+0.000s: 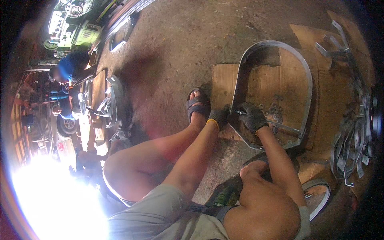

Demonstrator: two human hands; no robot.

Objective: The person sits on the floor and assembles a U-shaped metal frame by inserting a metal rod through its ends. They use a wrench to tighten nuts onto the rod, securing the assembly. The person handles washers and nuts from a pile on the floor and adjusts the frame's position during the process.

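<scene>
A large metal hoop [309,76], a bent flat strip with a rounded far end and an angled near end, rests on cardboard in front of me. My left hand [219,117], in a dark glove with a yellow cuff, is closed against the outside of the hoop's left edge. Inside the hoop, my right hand [253,117], also gloved, is closed at that same edge. Something small and shiny shows at its fingertips; its kind is unclear. A thin metal rod [285,127] runs from beside the right hand toward the hoop's right side. Loose nuts and washers [274,109] lie within the hoop.
Flat cardboard [224,82] covers part of the rough floor [180,44]. Bent metal strips [348,140] are piled at right, with brackets [332,46] beyond them. Another hoop [326,196] lies near my right leg. At far left are a person in blue [74,66] and a green machine [86,34].
</scene>
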